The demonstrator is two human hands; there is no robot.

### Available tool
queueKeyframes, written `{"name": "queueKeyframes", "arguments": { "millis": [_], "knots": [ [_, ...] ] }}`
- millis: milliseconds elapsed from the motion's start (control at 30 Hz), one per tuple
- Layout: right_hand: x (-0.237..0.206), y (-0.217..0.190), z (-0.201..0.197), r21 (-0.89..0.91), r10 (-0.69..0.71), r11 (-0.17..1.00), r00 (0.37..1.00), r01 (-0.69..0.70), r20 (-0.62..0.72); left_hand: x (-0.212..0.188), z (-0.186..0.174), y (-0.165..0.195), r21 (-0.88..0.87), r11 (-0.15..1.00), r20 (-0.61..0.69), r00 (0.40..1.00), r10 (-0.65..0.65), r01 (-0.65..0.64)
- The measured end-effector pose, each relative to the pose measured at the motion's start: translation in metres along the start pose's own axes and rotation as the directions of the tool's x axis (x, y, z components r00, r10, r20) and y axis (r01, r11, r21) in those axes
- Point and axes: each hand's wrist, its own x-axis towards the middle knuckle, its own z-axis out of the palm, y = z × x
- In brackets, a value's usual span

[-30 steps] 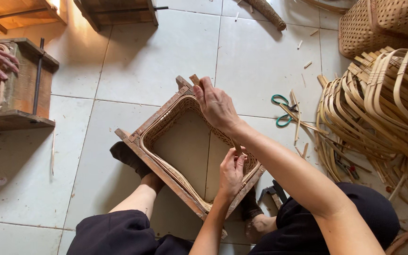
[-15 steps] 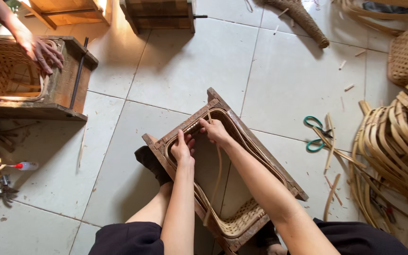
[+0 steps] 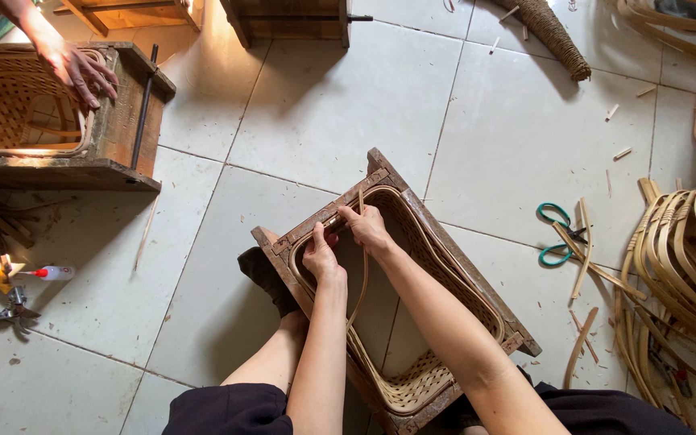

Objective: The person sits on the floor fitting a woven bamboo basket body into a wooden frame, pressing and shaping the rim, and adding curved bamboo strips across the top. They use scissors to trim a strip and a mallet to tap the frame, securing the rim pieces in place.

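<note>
A thin, pale cane strip (image 3: 362, 266) is pinched at the far corner of a rectangular brown wooden frame (image 3: 445, 242), which is braced on the tiled floor between the legs so it stays put. The left hand (image 3: 320, 259) is closed on the frame's rim; the fingers of the right hand (image 3: 368, 228) are narrowed around the strip's upright end. Beyond the fingers, another person's hand (image 3: 74, 68) rests on a second frame. Green-handled scissors (image 3: 556, 234) lie to the right.

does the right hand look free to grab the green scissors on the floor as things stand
Probably not at once: the right hand is pinching a cane strip at the wooden frame. The floor between it and the green scissors looks open.
</note>
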Motion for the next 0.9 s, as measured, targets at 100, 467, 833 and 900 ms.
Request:
{"name": "queueKeyframes", "arguments": {
  "millis": [100,467,833,900],
  "knots": [
    [0.008,0.000,-0.009,-0.181,0.013,0.983,0.999,-0.006,0.034,-0.009,0.002,0.007,0.022,0.996,0.051,0.995,-0.088,0.087],
    [-0.017,-0.036,-0.085,-0.762,-0.652,0.480,0.758,0.434,0.022,-0.217,-0.029,-0.016,0.321,0.830,0.857,0.513,-0.049,-0.456],
    [-0.045,-0.016,-0.093,-0.802,-0.691,0.407,0.721,0.437,0.042,-0.239,-0.048,-0.046,0.294,0.850,0.874,0.483,-0.054,-0.436],
    [-0.046,-0.015,-0.094,-0.797,-0.654,0.432,0.755,0.422,0.046,-0.239,-0.049,-0.049,0.289,0.868,0.875,0.479,-0.068,-0.405]
  ]
}}
